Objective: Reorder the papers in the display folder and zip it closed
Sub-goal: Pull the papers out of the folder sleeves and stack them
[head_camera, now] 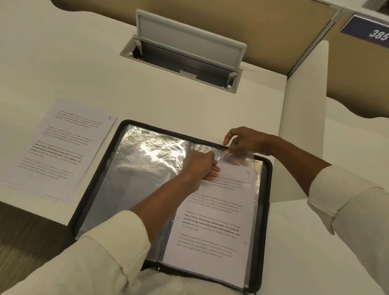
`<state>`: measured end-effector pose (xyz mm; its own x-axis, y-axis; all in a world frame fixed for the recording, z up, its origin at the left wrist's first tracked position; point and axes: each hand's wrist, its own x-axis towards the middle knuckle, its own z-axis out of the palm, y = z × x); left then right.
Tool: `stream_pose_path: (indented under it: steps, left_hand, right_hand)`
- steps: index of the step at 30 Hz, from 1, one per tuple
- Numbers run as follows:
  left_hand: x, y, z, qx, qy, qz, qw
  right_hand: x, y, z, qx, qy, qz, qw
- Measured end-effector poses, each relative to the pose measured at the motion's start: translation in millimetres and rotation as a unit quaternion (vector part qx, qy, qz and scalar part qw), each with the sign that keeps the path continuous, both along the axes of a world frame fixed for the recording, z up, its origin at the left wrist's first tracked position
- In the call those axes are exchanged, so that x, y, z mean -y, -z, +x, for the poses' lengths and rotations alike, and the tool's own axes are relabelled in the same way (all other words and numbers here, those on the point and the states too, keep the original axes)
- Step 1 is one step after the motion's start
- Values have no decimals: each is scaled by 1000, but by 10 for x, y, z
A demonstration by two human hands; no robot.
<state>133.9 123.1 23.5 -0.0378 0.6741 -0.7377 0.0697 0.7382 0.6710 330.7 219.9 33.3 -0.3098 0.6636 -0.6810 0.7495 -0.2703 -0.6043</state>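
Two hands working sheet 4 at a sleeve mouth

The left grip (200,163) is clenching the top edge of the sheet marked 4 (214,224), and the right grip (244,140) is pinching up the clear sleeve (243,156) by its lip. Both are over the right-hand page of the open display folder (97,178), which is lying on the tabletop (74,63) with its near edge overhanging toward the lap. Reordering seems to be in hand, with zipping not yet begun; I cannot tell whether the sheet is going in or coming out. The next move is calling for a straight slide with the lip held lifted. A raised divider (303,120) is crowding the folder's right edge, while freer room is lying left, around the loose stack (60,151) topped by sheet 1.
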Motion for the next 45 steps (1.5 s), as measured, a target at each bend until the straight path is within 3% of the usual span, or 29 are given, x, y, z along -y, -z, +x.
stream_pose_path:
  steps: [5, 12, 15, 19, 23, 25, 31, 38, 45]
  left_hand:
    - [39, 30, -8, 9, -13, 19, 1000]
    - [130, 60, -45, 16, -24, 66, 997]
    - [229, 136, -102, -52, 14, 131, 990]
    - [491, 271, -246, -293, 129, 277, 906]
    - [802, 468, -402, -357, 184, 406, 821]
    - [926, 567, -454, -366, 206, 428, 800]
    - [1260, 733, -454, -368, 305, 397, 784]
    - [1393, 752, -500, -379, 337, 448, 737]
    - [1418, 740, -510, -387, 367, 430, 729]
  right_hand:
    - [-55, -21, -50, 26, -87, -24, 996]
    - [-55, -74, -302, 182, -147, -57, 971]
    - [-73, -122, -371, 195, -137, -121, 964]
    - [-73, -102, -451, 234, -162, -126, 950]
    - [-50, -137, -495, 234, -159, -137, 949]
    - [-39, -179, -518, 232, -164, -142, 948]
    - [-60, -125, -504, 241, -131, -94, 957]
    - [-187, -140, -291, 216, -96, -30, 971]
    - [-339, -146, -75, 274, -70, 154, 947]
